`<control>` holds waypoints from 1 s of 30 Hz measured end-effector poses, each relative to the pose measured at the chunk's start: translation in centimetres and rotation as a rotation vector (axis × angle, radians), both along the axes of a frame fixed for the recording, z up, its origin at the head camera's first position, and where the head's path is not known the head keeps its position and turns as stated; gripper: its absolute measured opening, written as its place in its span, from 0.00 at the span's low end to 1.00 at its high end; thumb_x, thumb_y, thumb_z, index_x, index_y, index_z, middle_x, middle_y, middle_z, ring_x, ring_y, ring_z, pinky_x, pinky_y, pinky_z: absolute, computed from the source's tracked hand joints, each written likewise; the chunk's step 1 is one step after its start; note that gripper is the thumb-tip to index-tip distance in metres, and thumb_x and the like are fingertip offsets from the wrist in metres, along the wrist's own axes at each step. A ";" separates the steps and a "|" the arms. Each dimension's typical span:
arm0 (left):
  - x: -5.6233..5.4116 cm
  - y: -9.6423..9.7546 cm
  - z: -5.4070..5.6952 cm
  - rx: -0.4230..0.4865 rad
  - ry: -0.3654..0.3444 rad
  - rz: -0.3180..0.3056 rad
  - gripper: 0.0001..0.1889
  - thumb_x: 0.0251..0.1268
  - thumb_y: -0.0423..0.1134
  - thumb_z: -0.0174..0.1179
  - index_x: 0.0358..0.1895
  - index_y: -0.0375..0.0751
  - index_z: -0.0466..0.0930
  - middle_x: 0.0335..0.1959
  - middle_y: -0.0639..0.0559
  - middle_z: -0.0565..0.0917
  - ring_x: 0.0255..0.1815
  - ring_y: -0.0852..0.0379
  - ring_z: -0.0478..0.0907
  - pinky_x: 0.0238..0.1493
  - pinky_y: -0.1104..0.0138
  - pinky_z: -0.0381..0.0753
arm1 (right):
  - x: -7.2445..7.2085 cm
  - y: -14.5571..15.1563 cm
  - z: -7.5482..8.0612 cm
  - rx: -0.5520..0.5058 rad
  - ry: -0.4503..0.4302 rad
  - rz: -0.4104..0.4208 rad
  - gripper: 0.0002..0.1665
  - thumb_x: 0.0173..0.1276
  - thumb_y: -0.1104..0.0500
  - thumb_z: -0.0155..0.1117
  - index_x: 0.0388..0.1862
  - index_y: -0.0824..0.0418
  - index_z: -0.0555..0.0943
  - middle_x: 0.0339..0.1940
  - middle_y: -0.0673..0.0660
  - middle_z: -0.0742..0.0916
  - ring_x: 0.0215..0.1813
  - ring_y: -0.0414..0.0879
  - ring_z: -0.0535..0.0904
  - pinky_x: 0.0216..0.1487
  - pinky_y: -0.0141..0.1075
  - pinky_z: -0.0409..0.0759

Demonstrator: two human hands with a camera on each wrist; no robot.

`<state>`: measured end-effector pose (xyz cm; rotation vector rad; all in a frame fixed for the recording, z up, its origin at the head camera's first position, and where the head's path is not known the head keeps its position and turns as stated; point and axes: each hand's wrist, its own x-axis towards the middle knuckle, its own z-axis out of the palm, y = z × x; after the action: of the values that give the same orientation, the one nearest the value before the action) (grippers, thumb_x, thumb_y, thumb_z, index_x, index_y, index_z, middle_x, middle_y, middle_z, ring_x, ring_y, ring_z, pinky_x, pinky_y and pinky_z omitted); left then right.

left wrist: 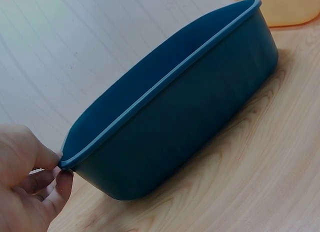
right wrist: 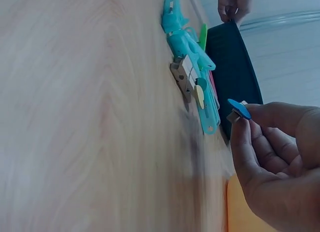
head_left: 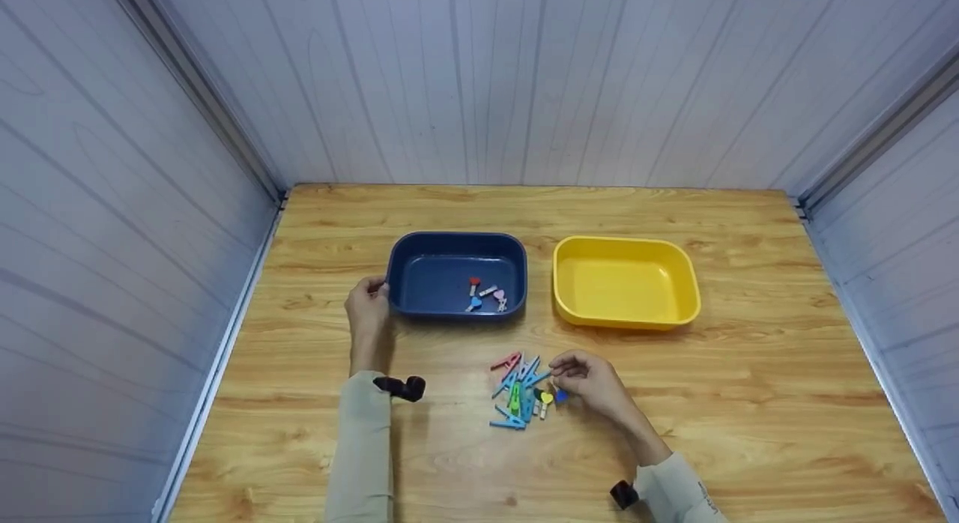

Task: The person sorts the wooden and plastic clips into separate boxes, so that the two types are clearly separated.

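Note:
My left hand [head_left: 368,310] pinches the left rim of a dark blue plastic box [left wrist: 165,127] between thumb and fingers. In the box's near right part lie several small heart clips, among them a red one [head_left: 474,282] and a light blue one [head_left: 475,303]. Over the right edge of a pile of pegs, my right hand [head_left: 596,384] pinches a small wooden clip with a blue heart [right wrist: 239,109], held off the table. The pile has light blue plastic pegs [head_left: 527,407], a green peg [head_left: 515,395], a pink peg [head_left: 507,363] and a wooden clip with a yellow heart [head_left: 546,398].
A yellow plastic box [head_left: 628,321] stands to the right of the blue one, with a gap between them. Both rest on a wood-grain table [head_left: 779,403]. Pale panelled walls [head_left: 494,81] enclose the back and both sides.

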<state>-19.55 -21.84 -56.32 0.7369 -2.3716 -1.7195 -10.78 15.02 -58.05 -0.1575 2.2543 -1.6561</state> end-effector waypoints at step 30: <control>0.0 0.0 0.0 0.070 -0.033 0.015 0.12 0.71 0.32 0.49 0.53 0.34 0.77 0.48 0.40 0.79 0.47 0.50 0.74 0.47 0.63 0.73 | -1.6 -1.7 2.7 -0.172 0.022 -0.047 0.14 0.61 0.73 0.63 0.47 0.74 0.78 0.45 0.72 0.82 0.44 0.49 0.81 0.45 0.29 0.80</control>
<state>-19.60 -21.87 -56.28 0.7967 -2.3314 -1.8062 -12.39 13.30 -55.38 -0.1663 2.1456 -1.8812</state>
